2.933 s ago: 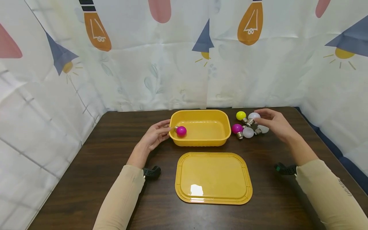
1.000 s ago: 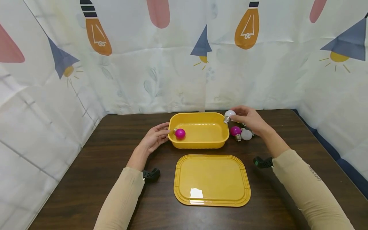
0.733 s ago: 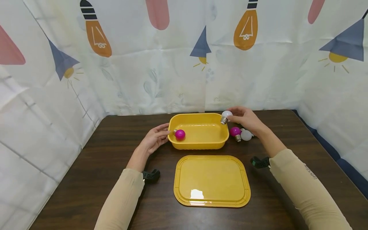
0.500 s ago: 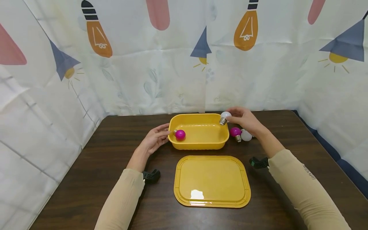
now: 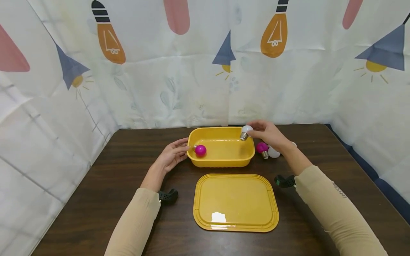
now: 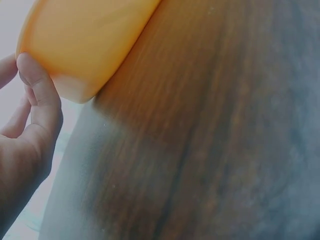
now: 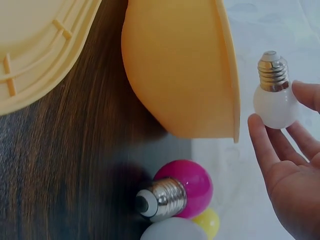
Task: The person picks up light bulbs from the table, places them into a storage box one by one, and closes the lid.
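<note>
Head view: right hand (image 5: 265, 134), white bulb (image 5: 246, 130) in fingertips, over yellow bin (image 5: 221, 163); left hand (image 5: 174, 153) at rim, grip unclear.

I count one left hand (image 5: 172, 155) and one right hand (image 5: 267, 133). There's one yellow box (image 5: 221, 163) at the left hand's fingertips and one yellow tray (image 5: 236, 202) between the two forearms. Six bulbs show in all: one white bulb (image 5: 247, 128) in the right hand, one pink bulb (image 5: 200, 150) close by the left hand, and four near the right hand, namely a second pink bulb (image 5: 262, 147), a second white bulb (image 5: 273, 153), one yellow bulb (image 7: 210, 224) and a sliver of a third white bulb (image 5: 294, 144).
</note>
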`<state>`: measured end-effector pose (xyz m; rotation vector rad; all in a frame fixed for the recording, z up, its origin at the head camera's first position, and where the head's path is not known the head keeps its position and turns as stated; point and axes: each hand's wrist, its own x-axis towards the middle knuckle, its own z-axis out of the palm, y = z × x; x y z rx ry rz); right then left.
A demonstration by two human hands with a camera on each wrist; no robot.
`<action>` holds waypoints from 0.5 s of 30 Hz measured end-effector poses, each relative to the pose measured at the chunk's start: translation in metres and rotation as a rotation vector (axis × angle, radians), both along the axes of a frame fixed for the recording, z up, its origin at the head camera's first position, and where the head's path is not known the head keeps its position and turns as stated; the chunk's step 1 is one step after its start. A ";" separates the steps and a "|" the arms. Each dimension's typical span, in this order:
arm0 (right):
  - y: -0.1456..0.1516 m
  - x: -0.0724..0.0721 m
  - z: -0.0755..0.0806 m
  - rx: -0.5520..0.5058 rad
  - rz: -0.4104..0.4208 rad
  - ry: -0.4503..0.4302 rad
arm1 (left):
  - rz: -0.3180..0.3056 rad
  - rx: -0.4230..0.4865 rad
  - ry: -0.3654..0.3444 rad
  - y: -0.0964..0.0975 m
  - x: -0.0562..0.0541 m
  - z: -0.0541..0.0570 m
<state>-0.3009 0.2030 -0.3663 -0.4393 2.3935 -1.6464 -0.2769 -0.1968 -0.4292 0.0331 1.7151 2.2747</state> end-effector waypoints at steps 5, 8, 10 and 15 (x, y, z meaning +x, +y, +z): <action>-0.005 -0.001 -0.001 0.013 0.004 0.002 | 0.000 0.007 -0.010 0.000 0.001 0.000; -0.008 -0.002 -0.001 0.020 0.007 -0.001 | 0.009 0.013 -0.016 0.000 0.000 0.000; -0.010 -0.002 -0.001 0.030 0.006 -0.002 | 0.003 0.011 -0.007 0.000 0.000 0.000; -0.015 -0.002 -0.001 0.060 0.011 0.000 | -0.001 0.013 -0.002 -0.001 0.000 0.001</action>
